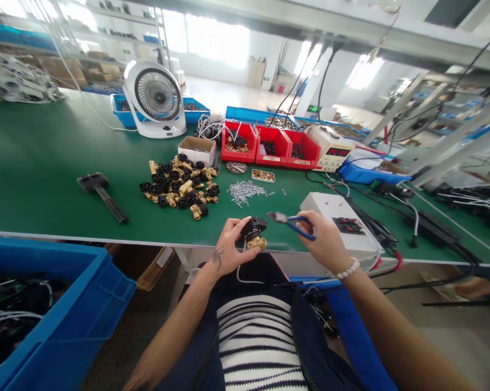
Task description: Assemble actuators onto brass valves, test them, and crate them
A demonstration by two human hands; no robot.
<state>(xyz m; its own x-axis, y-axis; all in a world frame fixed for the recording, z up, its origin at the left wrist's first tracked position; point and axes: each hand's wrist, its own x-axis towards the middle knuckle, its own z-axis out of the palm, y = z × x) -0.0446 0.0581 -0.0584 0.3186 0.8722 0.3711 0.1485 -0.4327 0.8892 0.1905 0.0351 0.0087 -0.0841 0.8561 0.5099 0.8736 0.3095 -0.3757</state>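
My left hand point(230, 247) is closed around a brass valve fitting with a black cap point(255, 231), held at the front edge of the bench. A thin white cable runs down from this fitting toward my lap. In my right hand point(324, 239) are blue-handled cutting pliers point(291, 221), their jaws pointing left at the fitting but apart from it. Beyond my hands lies a scatter of small silvery pins or clips point(245, 191). To its left is a heap of similar brass-and-black fittings point(182, 182).
A black hammer-shaped tool point(102, 194) lies at left. Behind stand a white fan point(157, 98), a small carton point(196, 150), red bins point(269, 145) and a power supply point(334, 149). A white box point(330, 214) sits at right. A blue crate point(66, 326) stands below the bench's left edge.
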